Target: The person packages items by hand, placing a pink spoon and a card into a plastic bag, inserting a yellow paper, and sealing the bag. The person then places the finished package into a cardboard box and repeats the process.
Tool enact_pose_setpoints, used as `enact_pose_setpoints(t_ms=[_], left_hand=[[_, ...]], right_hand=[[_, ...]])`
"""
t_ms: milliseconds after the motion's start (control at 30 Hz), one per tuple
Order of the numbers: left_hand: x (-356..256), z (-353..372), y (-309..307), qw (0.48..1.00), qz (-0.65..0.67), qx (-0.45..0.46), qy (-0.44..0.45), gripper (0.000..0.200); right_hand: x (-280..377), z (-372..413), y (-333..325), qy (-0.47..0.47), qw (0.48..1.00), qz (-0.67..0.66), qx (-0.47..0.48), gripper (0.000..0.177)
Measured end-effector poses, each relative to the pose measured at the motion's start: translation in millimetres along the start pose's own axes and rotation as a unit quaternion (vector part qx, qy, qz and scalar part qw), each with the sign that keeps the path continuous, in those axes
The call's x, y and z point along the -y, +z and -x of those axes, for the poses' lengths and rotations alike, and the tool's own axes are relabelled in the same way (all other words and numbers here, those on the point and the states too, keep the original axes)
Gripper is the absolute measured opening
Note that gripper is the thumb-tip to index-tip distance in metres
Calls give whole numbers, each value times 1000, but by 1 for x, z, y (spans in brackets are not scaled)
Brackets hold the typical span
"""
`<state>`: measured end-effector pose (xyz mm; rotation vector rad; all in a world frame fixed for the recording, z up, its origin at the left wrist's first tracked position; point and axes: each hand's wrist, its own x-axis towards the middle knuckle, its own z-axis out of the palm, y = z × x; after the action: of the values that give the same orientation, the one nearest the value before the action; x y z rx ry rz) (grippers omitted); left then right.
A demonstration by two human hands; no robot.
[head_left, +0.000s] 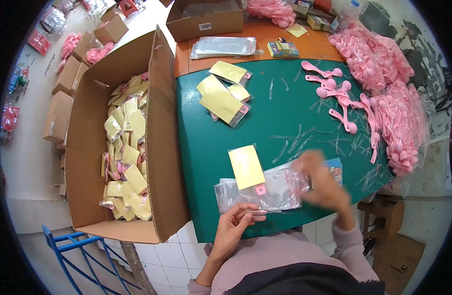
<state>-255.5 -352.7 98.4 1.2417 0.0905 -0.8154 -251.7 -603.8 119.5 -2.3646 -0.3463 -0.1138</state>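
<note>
Pinching clear plastic (259,213), left hand (232,227); table edge (285,227) (close)

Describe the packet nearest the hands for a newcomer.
On the green table lies a stack of clear bags. Across its far edge lies a packet, yellow card up, pink tip at the near end. It sits apart; similar packets lie farther off.

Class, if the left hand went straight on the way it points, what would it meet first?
The left hand would probably meet the pile of clear bags first, though its height above the table is unclear.
</note>
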Motion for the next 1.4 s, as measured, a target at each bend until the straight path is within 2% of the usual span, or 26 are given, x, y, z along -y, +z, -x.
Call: enact_pose_setpoints(t_ms=[67, 100, 167, 233, 300, 333, 400, 433, 533, 600, 633, 700, 767, 867, 933, 1067, 1133, 1267, 1333, 1400], left_hand=[[-4, 5, -1, 1000, 4, 15, -7, 20], [-6, 8, -3, 999, 11, 29, -12, 20], [-7, 13, -11, 999, 25, 26, -10, 21], [-9, 13, -15, 999, 41, 23, -4, 21], [-9, 8, -13, 983, -165, -66, 50, 19], [-9, 5, -12, 983, -164, -67, 50, 19], [-9, -4, -11, 937, -321, -52, 126, 16], [-6, -6, -11, 933, -322, -83, 140, 12], [2, -8, -11, 950, -265, -87, 138, 10], [7, -10, -11, 955, -242, -107, 138, 10], [9, -11, -10, 958, -218, -127, 139, 9], [4, -10, -6, 955, -226, -130, 141, 10], [6, -10, -6, 953, -232, -133, 143, 11], [14, -12, -6, 976, -158, -118, 94, 12], [11, -13, 3, 980, -15, -165, 109, 11], [19, -9, -1, 982, -24, -146, 119, 13], [20, -7, -3, 987, -34, -127, 91, 15], [12, -4, 2, 986, -22, -129, 104, 14], [8, -3, 7, 978, -10, -173, 112, 12], [14, -2, 2, 980, -15, -160, 118, 10]], right_hand=[[27, 7, 39, 52, 989, -89, 102, 42], [26, 8, 48, 54, 989, -95, 101, 42], [22, 7, 61, 1, 990, -137, 28, 28], [23, 4, 55, 19, 985, -169, 28, 22], [23, 3, 51, 36, 978, -205, 33, 17], [23, 3, 50, 36, 977, -205, 35, 17], [23, 3, 49, 22, 975, -215, 50, 18], [21, 3, 48, 22, 975, -213, 50, 18], [17, 6, 48, 64, 973, -221, 20, 17], [23, 4, 50, 149, 937, -315, 35, 15], [21, 5, 53, 150, 936, -316, 35, 15], [16, 8, 62, 265, 836, -477, 53, 14], [24, 5, 61, 282, 834, -474, 33, 13], [29, 2, 65, 298, 835, -464, -13, 12], [29, 3, 69, 297, 837, -459, -37, 13], [32, 3, 70, 287, 849, -442, -49, 13], [34, 1, 69, 282, 852, -438, -48, 13], [38, 0, 68, 284, 856, -430, -43, 11], [39, 1, 70, 281, 859, -426, -45, 11], [38, 5, 74, 270, 866, -413, -76, 15]])
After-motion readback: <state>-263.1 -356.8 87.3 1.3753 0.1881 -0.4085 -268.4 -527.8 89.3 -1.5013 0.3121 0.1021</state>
